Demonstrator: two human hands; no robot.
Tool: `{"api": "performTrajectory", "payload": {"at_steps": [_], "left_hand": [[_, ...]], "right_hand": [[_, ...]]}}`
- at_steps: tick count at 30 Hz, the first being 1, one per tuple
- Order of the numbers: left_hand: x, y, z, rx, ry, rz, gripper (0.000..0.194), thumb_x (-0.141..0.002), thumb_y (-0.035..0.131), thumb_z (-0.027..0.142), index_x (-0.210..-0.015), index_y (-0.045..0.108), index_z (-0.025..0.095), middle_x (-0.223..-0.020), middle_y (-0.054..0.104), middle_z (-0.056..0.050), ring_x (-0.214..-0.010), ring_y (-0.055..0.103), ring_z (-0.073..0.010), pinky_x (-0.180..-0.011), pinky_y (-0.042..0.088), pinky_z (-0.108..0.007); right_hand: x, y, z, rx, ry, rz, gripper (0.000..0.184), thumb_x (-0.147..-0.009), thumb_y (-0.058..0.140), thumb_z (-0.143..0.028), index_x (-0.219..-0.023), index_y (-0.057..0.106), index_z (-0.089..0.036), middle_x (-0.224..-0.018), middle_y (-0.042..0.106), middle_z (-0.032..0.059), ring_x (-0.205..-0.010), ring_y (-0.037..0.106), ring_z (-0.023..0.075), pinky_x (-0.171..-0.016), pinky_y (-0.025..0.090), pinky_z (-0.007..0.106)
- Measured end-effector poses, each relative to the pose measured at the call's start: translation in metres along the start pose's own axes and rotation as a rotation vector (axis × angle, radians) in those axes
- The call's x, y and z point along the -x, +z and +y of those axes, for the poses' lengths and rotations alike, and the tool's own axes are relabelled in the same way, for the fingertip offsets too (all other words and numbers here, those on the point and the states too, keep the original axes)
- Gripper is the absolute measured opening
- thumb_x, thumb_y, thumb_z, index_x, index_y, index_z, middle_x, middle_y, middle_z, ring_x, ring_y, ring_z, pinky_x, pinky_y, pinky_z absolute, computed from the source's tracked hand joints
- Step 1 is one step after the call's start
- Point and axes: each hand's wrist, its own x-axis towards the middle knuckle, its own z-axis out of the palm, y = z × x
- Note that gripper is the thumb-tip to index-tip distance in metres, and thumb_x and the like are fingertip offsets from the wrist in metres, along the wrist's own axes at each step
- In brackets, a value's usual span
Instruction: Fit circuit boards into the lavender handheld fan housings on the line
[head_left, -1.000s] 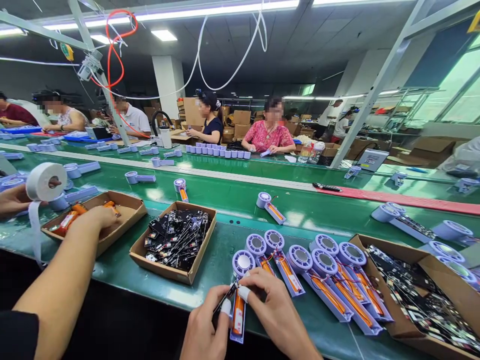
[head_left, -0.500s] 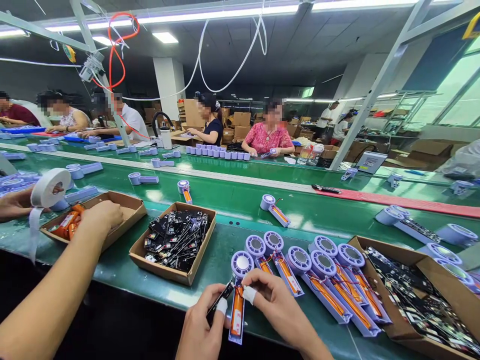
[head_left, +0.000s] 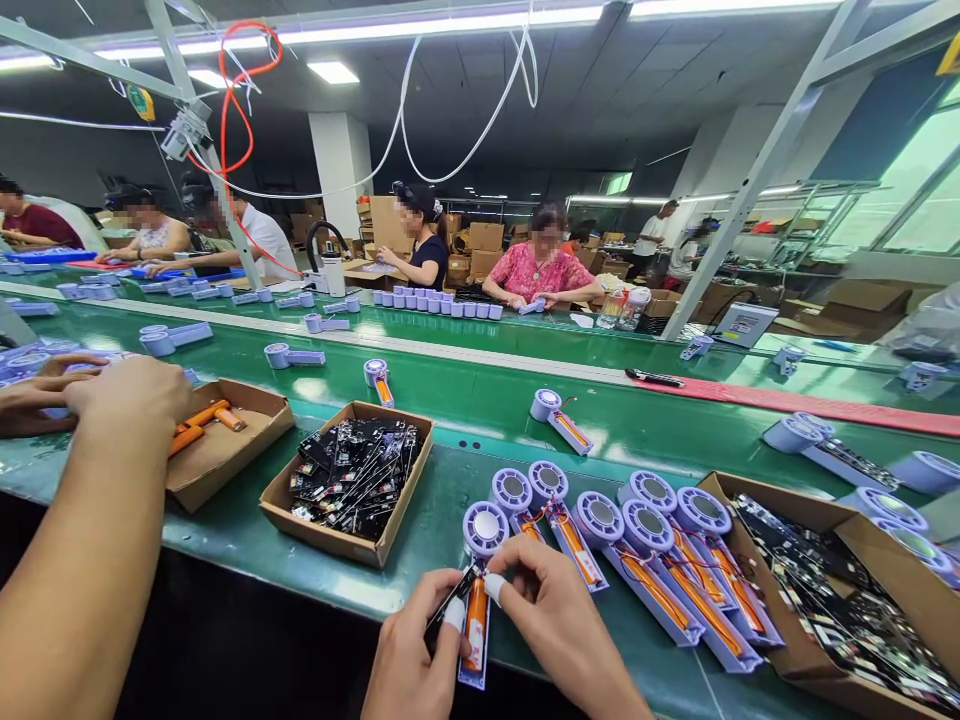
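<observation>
My left hand (head_left: 420, 640) grips a narrow black circuit board (head_left: 452, 603), tilted beside a lavender fan housing (head_left: 485, 527). The housing has a round head, and its open handle holds an orange battery (head_left: 475, 625). My right hand (head_left: 555, 625) is closed in a pinch at the top of the handle, close to the board's upper end; what lies between those fingertips is hidden. White wraps cover both thumbs. Right of my hands lie several similar housings (head_left: 645, 528) with batteries and red wires in their handles.
A carton of circuit boards (head_left: 401, 535) stands left of my hands, another carton (head_left: 787, 650) at the right. A co-worker's arm (head_left: 97, 530) reaches across a battery carton (head_left: 217, 470) at far left. Fan housings lie on the green belt (head_left: 442, 390). Other people sit opposite.
My hands stay at the same housing, the board shifting slightly right and more upright. The co-worker's hand has left the battery carton, moving left. The person opposite now holds a lavender housing.
</observation>
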Motion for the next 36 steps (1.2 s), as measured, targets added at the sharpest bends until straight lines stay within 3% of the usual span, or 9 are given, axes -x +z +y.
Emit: {"api": "performTrajectory", "payload": {"at_steps": [7, 11, 14, 17, 20, 23, 28, 33, 36], "left_hand": [[0.005, 0.003, -0.005, -0.114, 0.145, 0.077, 0.027, -0.089, 0.05, 0.03, -0.107, 0.07, 0.027, -0.095, 0.077, -0.003, -0.076, 0.071, -0.0209, -0.071, 0.054, -0.026], [0.009, 0.007, -0.017, -0.118, 0.208, 0.133, 0.031, -0.091, 0.05, 0.035, -0.112, 0.071, 0.027, -0.109, 0.076, -0.006, -0.093, 0.072, -0.0247, -0.084, 0.056, -0.03], [0.009, 0.007, -0.022, -0.12, 0.204, 0.163, 0.032, -0.091, 0.052, 0.039, -0.112, 0.072, 0.025, -0.113, 0.074, -0.007, -0.099, 0.071, -0.0252, -0.085, 0.056, -0.029], [0.006, 0.004, -0.018, -0.065, 0.148, 0.104, 0.033, -0.089, 0.055, 0.043, -0.109, 0.073, 0.023, -0.107, 0.075, -0.009, -0.087, 0.072, -0.0226, -0.067, 0.057, -0.023], [0.002, -0.002, -0.01, 0.01, 0.093, 0.022, 0.033, -0.089, 0.056, 0.043, -0.107, 0.073, 0.021, -0.088, 0.076, -0.007, -0.071, 0.069, -0.0186, -0.057, 0.054, -0.02], [-0.002, -0.01, -0.007, 0.041, 0.073, -0.061, 0.031, -0.09, 0.055, 0.038, -0.11, 0.072, 0.021, -0.078, 0.073, -0.003, -0.068, 0.066, -0.0164, -0.064, 0.054, -0.021], [-0.009, -0.023, -0.007, 0.009, 0.036, -0.207, 0.029, -0.091, 0.054, 0.032, -0.112, 0.071, 0.023, -0.109, 0.073, -0.007, -0.078, 0.07, -0.0178, -0.072, 0.058, -0.025], [-0.014, -0.029, -0.005, 0.009, 0.052, -0.196, 0.024, -0.089, 0.055, 0.028, -0.103, 0.074, 0.024, -0.109, 0.074, -0.006, -0.094, 0.07, -0.022, -0.081, 0.058, -0.03], [-0.015, -0.025, -0.007, -0.023, 0.068, -0.128, 0.025, -0.088, 0.056, 0.027, -0.104, 0.074, 0.024, -0.112, 0.074, -0.007, -0.104, 0.067, -0.0242, -0.09, 0.055, -0.034]], "right_hand": [[0.004, 0.004, -0.011, 0.217, -0.066, 0.024, 0.014, -0.08, 0.052, -0.01, -0.075, 0.06, -0.02, -0.072, 0.058, 0.0004, -0.065, 0.051, 0.0162, -0.06, 0.035, 0.027], [0.006, 0.013, -0.009, 0.244, -0.07, 0.075, 0.012, -0.081, 0.054, -0.012, -0.074, 0.059, -0.021, -0.073, 0.059, 0.0013, -0.066, 0.054, 0.0175, -0.061, 0.036, 0.028], [0.005, 0.015, -0.004, 0.23, -0.058, 0.051, 0.012, -0.082, 0.053, -0.012, -0.077, 0.06, -0.021, -0.074, 0.06, 0.0012, -0.067, 0.055, 0.0174, -0.061, 0.038, 0.027], [0.002, 0.009, 0.0, 0.176, -0.086, -0.016, 0.013, -0.082, 0.053, -0.011, -0.08, 0.061, -0.021, -0.077, 0.061, 0.0004, -0.071, 0.056, 0.0167, -0.064, 0.039, 0.027], [-0.001, 0.0, 0.001, 0.101, -0.105, -0.079, 0.012, -0.082, 0.054, -0.011, -0.08, 0.062, -0.02, -0.077, 0.061, -0.0004, -0.071, 0.055, 0.0155, -0.064, 0.04, 0.026], [-0.004, -0.005, 0.002, 0.007, -0.098, -0.141, 0.01, -0.083, 0.056, -0.014, -0.083, 0.064, -0.02, -0.074, 0.061, -0.0015, -0.067, 0.054, 0.0142, -0.061, 0.04, 0.025], [-0.008, -0.007, 0.008, -0.102, -0.143, -0.189, 0.019, -0.085, 0.062, -0.016, -0.1, 0.071, -0.023, -0.087, 0.067, 0.0004, -0.079, 0.059, 0.0163, -0.072, 0.043, 0.027], [-0.01, -0.006, 0.007, -0.119, -0.198, -0.177, 0.015, -0.087, 0.061, -0.015, -0.087, 0.074, -0.022, -0.081, 0.066, 0.0001, -0.079, 0.06, 0.0163, -0.073, 0.043, 0.027], [-0.009, -0.003, 0.004, -0.099, -0.177, -0.14, 0.014, -0.088, 0.06, -0.017, -0.088, 0.073, -0.022, -0.081, 0.065, 0.0003, -0.078, 0.059, 0.0163, -0.071, 0.042, 0.027]]}}
